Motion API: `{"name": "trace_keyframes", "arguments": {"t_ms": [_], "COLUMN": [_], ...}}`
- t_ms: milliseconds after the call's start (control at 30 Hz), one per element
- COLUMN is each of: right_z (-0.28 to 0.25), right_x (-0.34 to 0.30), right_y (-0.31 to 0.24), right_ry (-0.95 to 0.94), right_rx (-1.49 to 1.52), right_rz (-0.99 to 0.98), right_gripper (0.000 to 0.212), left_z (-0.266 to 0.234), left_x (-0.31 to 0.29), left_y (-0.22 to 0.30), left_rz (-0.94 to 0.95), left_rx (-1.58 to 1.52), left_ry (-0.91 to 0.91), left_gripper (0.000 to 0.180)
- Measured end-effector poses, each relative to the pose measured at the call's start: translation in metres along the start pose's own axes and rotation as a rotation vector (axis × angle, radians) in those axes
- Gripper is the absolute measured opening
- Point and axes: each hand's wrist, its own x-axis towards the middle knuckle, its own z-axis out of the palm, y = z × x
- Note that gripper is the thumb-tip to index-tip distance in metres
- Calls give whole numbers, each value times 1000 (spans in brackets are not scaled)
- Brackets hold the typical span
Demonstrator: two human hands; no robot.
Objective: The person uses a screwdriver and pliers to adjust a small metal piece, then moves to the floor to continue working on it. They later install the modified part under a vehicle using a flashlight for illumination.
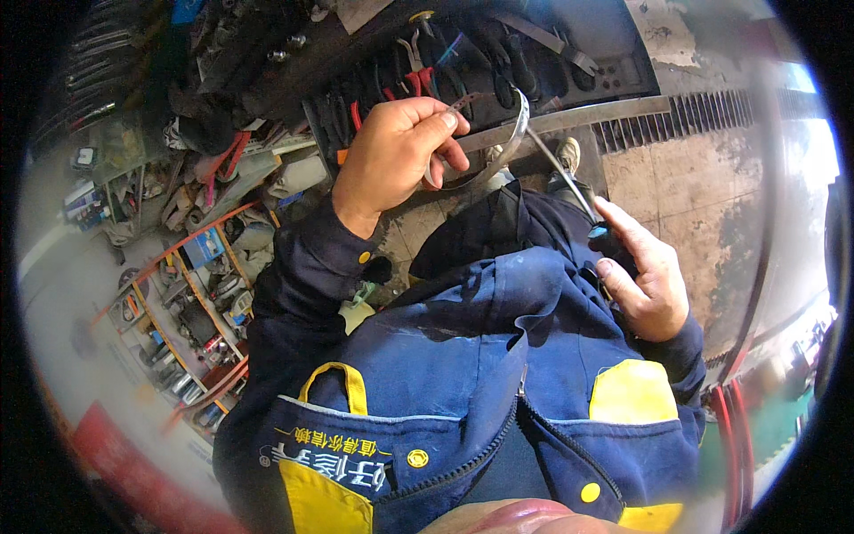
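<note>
My left hand (405, 147) is closed, its thumb and index finger pinching a thin, curved metal hose clamp (519, 125). The band arches out to the right of the fingers, and part of it runs below them. In my right hand (648, 271) is a screwdriver (559, 166), with a blue handle partly hidden by the fingers. Its long shaft slants up and to the left, and the tip is at the band's right-hand curve. From this view I cannot tell whether tip and band touch.
Beyond my hands an open tool drawer (614, 89) holds red-handled pliers (414, 71) and several dark-handled tools. A red-edged divided rack (182, 267) of small parts stands on the left. My shoes (567, 154) show on the worn floor (685, 191) below the drawer.
</note>
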Motion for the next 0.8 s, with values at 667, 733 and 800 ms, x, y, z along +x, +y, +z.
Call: {"name": "trace_keyframes", "arguments": {"t_ms": [667, 733, 800], "right_z": [17, 20, 21], "right_x": [-6, -7, -6], "right_y": [-5, -5, -5], "right_ry": [-37, -25, -26], "right_rx": [76, 86, 81], "right_rz": [65, 61, 70], "right_gripper": [52, 51, 50], "left_z": [32, 31, 32], "left_x": [-15, -18, -20], "left_y": [-19, -20, -20], "left_rz": [-57, -45, -6], "left_rx": [-106, -86, -48], "left_ry": [-101, -97, -84], "left_gripper": [30, 29, 29]}}
